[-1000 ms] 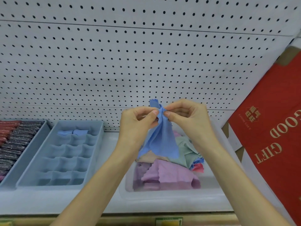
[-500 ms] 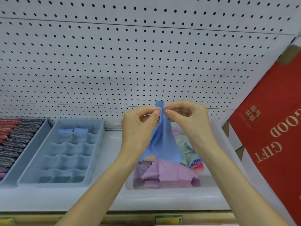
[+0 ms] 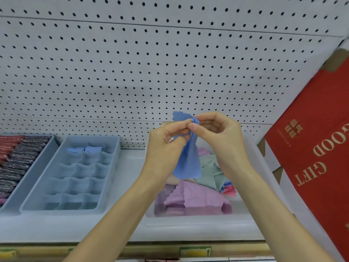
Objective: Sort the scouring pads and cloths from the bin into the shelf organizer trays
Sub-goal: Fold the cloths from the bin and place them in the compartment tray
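The left hand (image 3: 166,146) and the right hand (image 3: 219,137) meet just right of the frame's middle, thumbs and forefingers of both pinching the gathered upper edge of one blue cloth (image 3: 188,161). The cloth is thin and smooth, with a zigzag-cut edge poking up above the fingertips; the rest hangs down in a soft fold between the wrists, over a translucent white plastic bin (image 3: 198,220). In the bin lie more cloths in a loose heap: a lilac-pink cloth (image 3: 192,199) with scalloped edges at the front, a mint green cloth (image 3: 211,171) behind it, and a red and blue scrap (image 3: 229,189) at the right. To the left of the bin on the pale shelf (image 3: 75,227) sits a grey-blue plastic organizer tray (image 3: 111,167), divided into rows of small wavy-walled cells; two folded blue cloths (image 3: 84,149) fill cells of its far row. At the left edge of the frame another grey-blue tray (image 3: 28,186) holds packed rows of scouring pads (image 3: 13,163), dark and glittery, with reddish ones farthest back. White perforated pegboard (image 3: 170,63) fills the upper frame. A red gift box (image 3: 311,148) with gold lettering leans at the right.
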### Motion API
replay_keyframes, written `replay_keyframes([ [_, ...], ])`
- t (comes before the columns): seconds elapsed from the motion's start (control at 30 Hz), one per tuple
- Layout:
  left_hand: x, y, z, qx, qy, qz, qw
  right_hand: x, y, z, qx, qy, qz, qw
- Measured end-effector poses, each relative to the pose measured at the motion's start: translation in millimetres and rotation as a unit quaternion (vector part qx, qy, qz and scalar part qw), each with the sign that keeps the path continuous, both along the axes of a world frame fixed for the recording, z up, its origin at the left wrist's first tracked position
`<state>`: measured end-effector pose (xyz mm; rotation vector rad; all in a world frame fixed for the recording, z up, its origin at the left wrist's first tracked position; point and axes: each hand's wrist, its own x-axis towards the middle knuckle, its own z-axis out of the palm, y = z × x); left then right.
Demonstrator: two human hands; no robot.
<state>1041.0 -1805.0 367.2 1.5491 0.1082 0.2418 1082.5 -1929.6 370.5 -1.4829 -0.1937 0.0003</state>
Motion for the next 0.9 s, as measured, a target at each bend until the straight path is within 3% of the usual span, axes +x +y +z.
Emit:
replay_keyframes([
  [0.1,-1,-2,2,-0.052,0.000,-0.030,0.998,-1,0,1,0.022,0.003,0.002,1.000],
  [0.43,-5,4,7,-0.072,-0.024,-0.059,0.995,4,-7,2,0.044,0.014,0.036,0.998],
  [0.5,-1,10,3,-0.021,-0.045,-0.020,0.999,4,-8,2,0.033,0.012,0.046,0.998],
  [0.57,5,20,-4,0.095,-0.085,0.033,0.991,3,-8,4,0.023,0.013,0.056,0.998],
  [0.63,11,33,-9,0.157,-0.097,0.006,0.983,2,-9,6,0.017,0.014,0.072,0.997],
  [0.73,21,52,-10,0.147,-0.037,-0.092,0.984,1,-10,11,0.020,0.011,0.101,0.995],
  [0.9,29,69,-23,0.003,0.092,-0.194,0.977,3,-13,18,0.020,-0.002,0.108,0.994],
])
